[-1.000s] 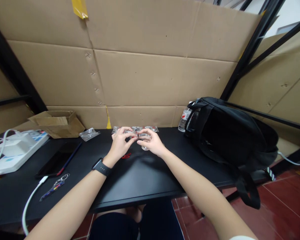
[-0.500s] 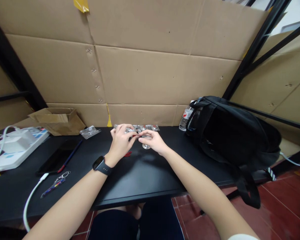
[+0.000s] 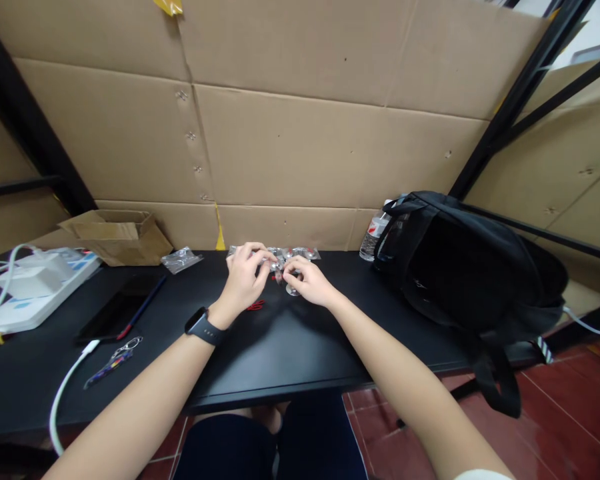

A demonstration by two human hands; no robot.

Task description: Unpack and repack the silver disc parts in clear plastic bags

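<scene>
My left hand [image 3: 243,280], with a black watch on its wrist, and my right hand [image 3: 307,281] meet over the far middle of the black desk [image 3: 280,347]. Together they pinch a small clear plastic packet [image 3: 280,270] with shiny contents; its lower part shows under my right fingers. A row of similar clear packets [image 3: 300,253] lies just behind the hands against the cardboard wall. A small red item [image 3: 256,306] lies on the desk under my left hand.
A black backpack [image 3: 460,267] and a water bottle [image 3: 373,237] stand at the right. At the left are an open cardboard box [image 3: 115,235], one loose packet [image 3: 180,260], a power strip [image 3: 30,297], a dark phone [image 3: 117,308], keys [image 3: 113,361] and a white cable [image 3: 63,393].
Both hands have shifted slightly farther from me and closer together on the packet. The view has tilted a little.
</scene>
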